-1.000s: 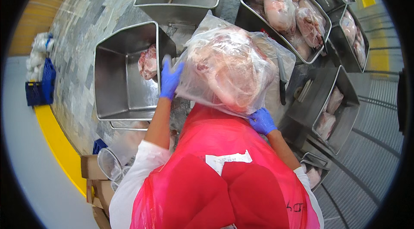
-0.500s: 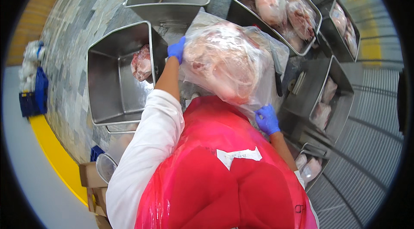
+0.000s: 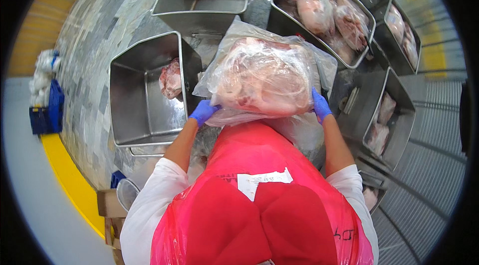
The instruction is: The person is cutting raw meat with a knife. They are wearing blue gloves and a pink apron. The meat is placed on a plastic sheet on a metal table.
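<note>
A large piece of raw meat in a clear plastic bag [image 3: 264, 78] lies in front of me, the loose bag end pointing away. My left hand [image 3: 204, 111], in a blue glove, is closed on the near left corner of the bag. On the right side, my right hand [image 3: 320, 105], also gloved in blue, grips the bag's edge, its fingertips partly hidden by plastic. A knife [image 3: 324, 81] with a dark handle lies just beyond that hand, partly covered. What supports the bag is mostly hidden.
Left of the bag, a metal tub [image 3: 142, 100] holds one piece of meat [image 3: 171, 79]. Another metal tub [image 3: 202, 13] stands beyond. At the far right, a tub [image 3: 372, 20] is full of bagged meat [image 3: 315, 9]. More tubs line the right side, one with bagged pieces [image 3: 381, 123].
My left hand has moved from the bag's far left side to its near left corner. My right hand has risen along the right side. The bagged meat has turned and lies squarer to me.
</note>
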The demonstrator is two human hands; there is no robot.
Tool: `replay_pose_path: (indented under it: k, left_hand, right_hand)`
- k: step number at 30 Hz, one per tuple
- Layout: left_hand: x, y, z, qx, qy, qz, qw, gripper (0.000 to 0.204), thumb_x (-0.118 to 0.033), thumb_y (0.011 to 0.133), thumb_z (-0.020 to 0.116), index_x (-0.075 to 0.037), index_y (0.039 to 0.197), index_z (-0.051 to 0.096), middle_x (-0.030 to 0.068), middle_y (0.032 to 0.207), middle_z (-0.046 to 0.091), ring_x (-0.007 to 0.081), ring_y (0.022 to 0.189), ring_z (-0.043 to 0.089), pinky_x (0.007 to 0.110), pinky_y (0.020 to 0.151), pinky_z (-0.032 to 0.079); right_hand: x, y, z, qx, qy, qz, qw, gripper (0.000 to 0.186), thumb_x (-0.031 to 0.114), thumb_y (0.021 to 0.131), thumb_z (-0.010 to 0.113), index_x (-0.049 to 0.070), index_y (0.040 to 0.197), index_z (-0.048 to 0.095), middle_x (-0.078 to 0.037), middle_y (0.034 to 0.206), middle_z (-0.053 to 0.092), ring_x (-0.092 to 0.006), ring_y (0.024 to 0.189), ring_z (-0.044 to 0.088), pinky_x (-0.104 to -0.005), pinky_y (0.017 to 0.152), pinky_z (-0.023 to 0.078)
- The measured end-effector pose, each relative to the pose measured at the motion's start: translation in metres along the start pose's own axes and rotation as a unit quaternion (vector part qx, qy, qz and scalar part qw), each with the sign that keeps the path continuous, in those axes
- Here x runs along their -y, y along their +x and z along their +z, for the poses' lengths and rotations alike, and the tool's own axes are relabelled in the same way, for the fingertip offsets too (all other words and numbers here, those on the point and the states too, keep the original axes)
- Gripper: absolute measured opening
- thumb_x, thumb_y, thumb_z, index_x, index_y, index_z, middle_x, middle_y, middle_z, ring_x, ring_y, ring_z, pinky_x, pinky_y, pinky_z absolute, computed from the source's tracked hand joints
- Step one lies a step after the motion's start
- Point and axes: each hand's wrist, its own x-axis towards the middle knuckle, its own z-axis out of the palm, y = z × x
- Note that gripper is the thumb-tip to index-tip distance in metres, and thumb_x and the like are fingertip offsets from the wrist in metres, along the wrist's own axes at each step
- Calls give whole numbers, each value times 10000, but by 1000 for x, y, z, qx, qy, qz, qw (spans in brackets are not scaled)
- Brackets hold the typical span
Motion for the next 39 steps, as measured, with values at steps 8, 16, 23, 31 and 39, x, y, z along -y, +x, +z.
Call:
replay_pose_path:
  k: [8,16,23,31,39]
  left_hand:
    - [21,33,91,-32,-679,-37,732,427,-204,1080,371,-11,1418,545,164,1395,628,335,1225,638,490,1089,514]
    - [-33,-6,0,130,-570,-32,811,336,-212,1042,517,-25,1300,624,134,1189,695,271,1015,710,423,909,607]
    - [-85,-59,-41,55,-468,-106,876,222,-190,962,592,-70,1144,637,60,871,674,221,781,686,384,725,608]
    - [-258,-59,-75,-113,494,498,704,209,-221,780,706,-106,952,734,113,961,723,322,850,686,437,750,558]
    - [-281,49,-51,-249,546,514,613,78,-207,736,700,-148,782,725,112,881,714,301,867,688,414,761,550]
  right_hand:
    - [9,41,-15,-84,-134,-108,981,386,275,1008,474,17,1171,710,-178,1082,723,-272,963,685,-442,803,551]
    - [-40,-59,35,-4,-482,-221,848,334,195,969,529,-26,1138,713,-256,1024,742,-279,937,719,-415,821,533]
    - [-63,-91,53,41,-231,-82,969,322,154,973,551,-37,1156,736,-163,1051,758,-187,936,686,-366,842,538]
    - [-21,-102,47,151,182,103,966,246,140,986,538,51,1064,754,-112,1001,747,-230,865,719,-378,746,569]
    - [51,-57,34,-19,-208,49,977,234,251,1010,575,73,957,718,-94,827,630,-216,759,653,-460,503,483]
